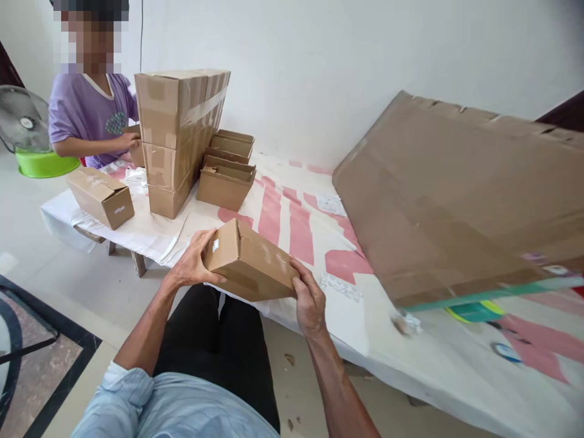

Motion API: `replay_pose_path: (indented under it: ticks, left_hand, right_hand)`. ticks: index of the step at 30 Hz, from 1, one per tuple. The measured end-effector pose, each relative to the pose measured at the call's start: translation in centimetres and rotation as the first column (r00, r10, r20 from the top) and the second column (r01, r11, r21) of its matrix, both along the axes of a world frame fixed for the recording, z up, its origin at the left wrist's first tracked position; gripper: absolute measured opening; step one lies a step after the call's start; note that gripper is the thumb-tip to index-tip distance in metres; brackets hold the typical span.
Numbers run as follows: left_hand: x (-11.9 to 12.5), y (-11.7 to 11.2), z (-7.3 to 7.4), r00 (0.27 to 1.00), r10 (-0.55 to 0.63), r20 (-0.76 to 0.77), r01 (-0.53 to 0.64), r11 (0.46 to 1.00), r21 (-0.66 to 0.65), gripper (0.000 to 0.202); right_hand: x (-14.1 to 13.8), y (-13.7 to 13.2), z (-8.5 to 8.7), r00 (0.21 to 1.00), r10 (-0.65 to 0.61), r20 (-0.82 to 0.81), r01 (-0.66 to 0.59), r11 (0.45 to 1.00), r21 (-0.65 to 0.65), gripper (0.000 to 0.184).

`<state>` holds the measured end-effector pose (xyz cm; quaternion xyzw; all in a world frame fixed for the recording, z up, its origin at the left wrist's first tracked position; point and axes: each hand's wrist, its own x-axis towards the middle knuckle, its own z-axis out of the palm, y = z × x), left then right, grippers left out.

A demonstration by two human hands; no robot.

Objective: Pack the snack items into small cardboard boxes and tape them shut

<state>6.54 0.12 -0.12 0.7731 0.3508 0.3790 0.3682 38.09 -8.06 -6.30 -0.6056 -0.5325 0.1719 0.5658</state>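
Note:
A brown cardboard box (255, 261), closed and tilted, is held between my two hands over the table's near edge. My left hand (194, 261) grips its left end, beside a small white label. At the opposite end my right hand (311, 295) clasps the box, thumb and fingers pressed against it. Beyond the box, on the cloth, stand open cardboard boxes (225, 182). A tall stack of taped boxes (164, 140) rises to their left. Another closed box (100, 194) lies on the table's left end.
A large cardboard sheet (465, 207) leans over the right side of the table (314, 328). Across at the left, a person in a purple shirt (86, 121) handles a box behind the stack. A fan (25, 118) and a green basin (45, 163) are at far left.

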Motion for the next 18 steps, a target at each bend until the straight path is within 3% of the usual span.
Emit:
replay_pose_path:
  ticks: [4,7,10,13,16,18]
  left_hand:
    - [0.7,-1.2,1.2,0.999,0.039,-0.001,-0.039,0.996,0.084,0.121]
    - [0.9,-2.0,2.1,0.997,0.079,-0.017,-0.076,0.990,0.122,0.117]
    - [1.5,-2.8,2.9,0.993,0.109,-0.050,-0.100,0.984,0.144,0.118]
    - [2.6,-3.7,3.5,0.988,0.130,-0.084,-0.115,0.979,0.167,0.118]
    - [4.0,-4.4,4.3,0.984,0.142,-0.107,-0.119,0.974,0.195,0.116]
    - [4.9,-4.8,4.7,0.982,0.149,-0.112,-0.123,0.969,0.214,0.112]
  right_hand:
    - [0.2,0.3,-0.2,0.999,-0.009,-0.038,0.008,0.999,-0.035,0.050]
    - [0.1,0.5,1.5,1.000,-0.029,0.007,0.030,0.998,-0.054,0.049]
    - [-0.6,0.6,6.0,0.988,-0.070,0.141,0.058,0.994,0.092,0.043]
    - [-2.5,0.6,12.0,0.921,-0.038,0.388,-0.081,0.955,0.285,0.031]
    - [-4.7,0.7,16.5,0.749,0.066,0.659,-0.316,0.910,0.268,0.024]
    - [-5.8,1.1,18.0,0.597,0.124,0.793,-0.413,0.895,0.171,0.026]
